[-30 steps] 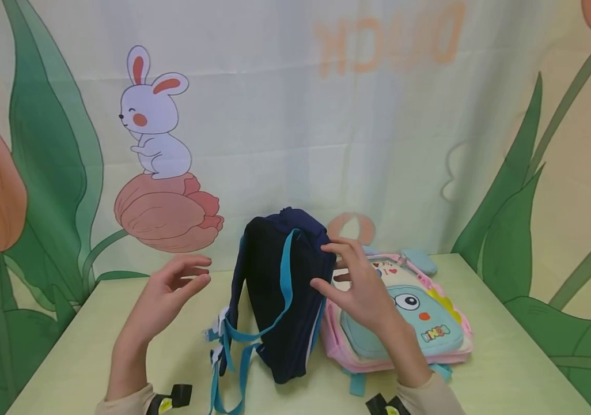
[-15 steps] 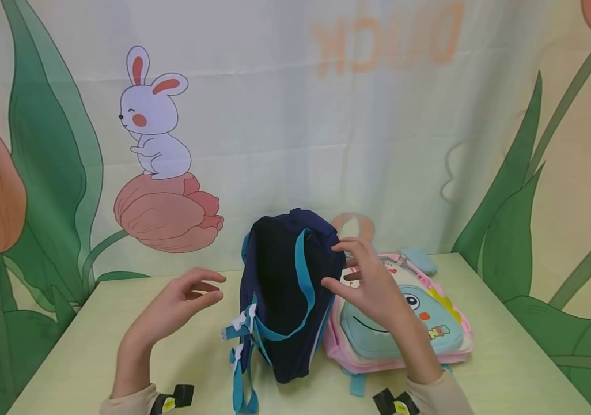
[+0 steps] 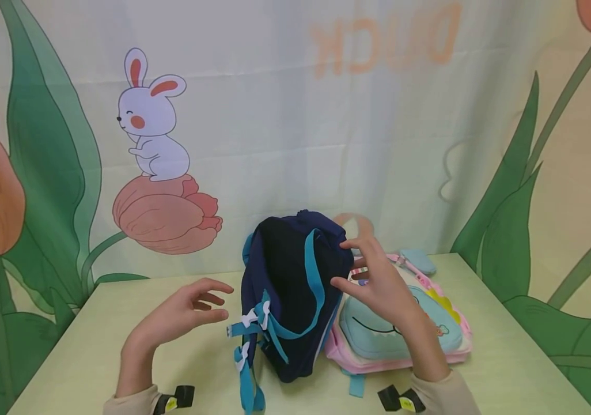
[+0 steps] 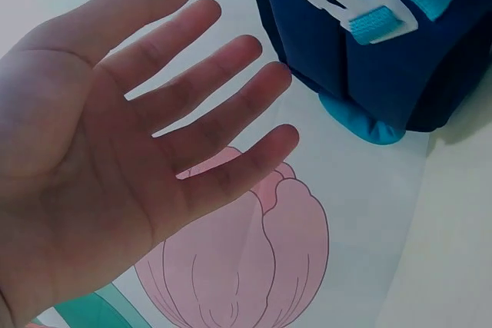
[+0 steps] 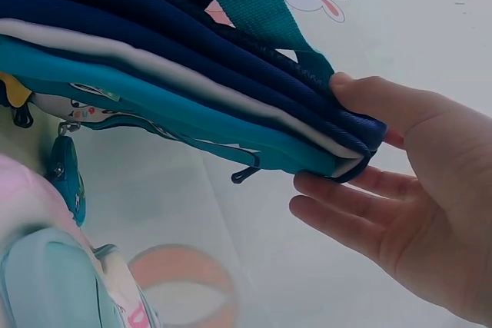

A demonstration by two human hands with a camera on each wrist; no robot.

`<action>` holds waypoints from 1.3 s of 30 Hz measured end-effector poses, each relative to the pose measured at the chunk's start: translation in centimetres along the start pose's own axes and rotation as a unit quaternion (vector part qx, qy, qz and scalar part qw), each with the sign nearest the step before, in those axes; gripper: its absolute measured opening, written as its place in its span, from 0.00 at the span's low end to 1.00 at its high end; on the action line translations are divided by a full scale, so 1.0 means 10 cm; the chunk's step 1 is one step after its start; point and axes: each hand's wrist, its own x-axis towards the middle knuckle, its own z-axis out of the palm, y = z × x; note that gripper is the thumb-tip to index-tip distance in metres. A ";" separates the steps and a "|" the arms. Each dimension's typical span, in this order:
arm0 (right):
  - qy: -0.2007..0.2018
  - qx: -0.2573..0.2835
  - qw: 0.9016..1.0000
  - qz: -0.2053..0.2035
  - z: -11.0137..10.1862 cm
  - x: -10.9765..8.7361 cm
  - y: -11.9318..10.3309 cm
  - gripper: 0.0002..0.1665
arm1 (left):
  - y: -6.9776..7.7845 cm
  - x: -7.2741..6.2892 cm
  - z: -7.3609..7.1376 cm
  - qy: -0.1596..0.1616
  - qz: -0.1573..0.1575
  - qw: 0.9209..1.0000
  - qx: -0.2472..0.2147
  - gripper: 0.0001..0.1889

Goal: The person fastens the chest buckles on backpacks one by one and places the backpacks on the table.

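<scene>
Navy backpack [image 3: 290, 294] is roughly upright on the pale table [image 3: 83, 346], approx. centre, b/w the two hands; its black panel faces the wearer, a teal strap [image 3: 320, 288] looping down across it; more teal webbing w/ white buckles [image 3: 249, 319] hangs off its L side, one end trailing down near the table edge.

R hand [image 3: 378, 282] pinches the pack's upper R corner; per R wrist cam, thumb lies on the navy side by the strap, fingers under the teal side, w/ white piping [image 5: 192, 77] running b/w the two colours; a teal zip tag [image 5: 68, 182] dangles there too.

L hand [image 3: 186, 314] holds nothing; fingers spread & slightly bent, palm turned to the pack, just beside its L side but apart from it; L wrist cam shows the gap clearly.

Pink & lt-blue backpack [image 3: 389, 340] lies flat, face up, to the R, partly behind the R forearm; cartoon face w/ a curved smile on its pocket, yellow scalloped trim [image 3: 443, 302] along one edge; lt-blue strap end [image 3: 356, 385] pokes out underneath.

Bkgd: printed curtain [image 3: 275, 132] w/ white rabbit [image 3: 155, 127] on a pink tulip [image 3: 166, 216], plus lg. green leaves [image 3: 46, 144]; beige sleeves [image 3: 132, 400], black wrist mounts [image 3: 185, 396] at bottom.
</scene>
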 end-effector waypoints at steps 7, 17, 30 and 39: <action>-0.015 0.011 1.000 0.025 -0.05 0.00 0.04 0.38 | -0.03 0.05 0.06 -0.039 -0.005 0.999 0.009 0.27; -0.025 -0.001 0.999 0.045 -0.13 -0.04 0.11 0.40 | -0.07 0.19 0.24 -0.086 -0.007 0.996 0.025 0.30; -0.051 -0.003 0.997 0.061 -0.15 -0.02 0.27 0.40 | -0.08 0.23 0.30 -0.115 -0.002 0.993 0.029 0.24; -0.089 0.007 0.992 0.083 -0.12 -0.01 0.33 0.35 | -0.08 0.25 0.28 -0.086 0.004 0.996 0.039 0.15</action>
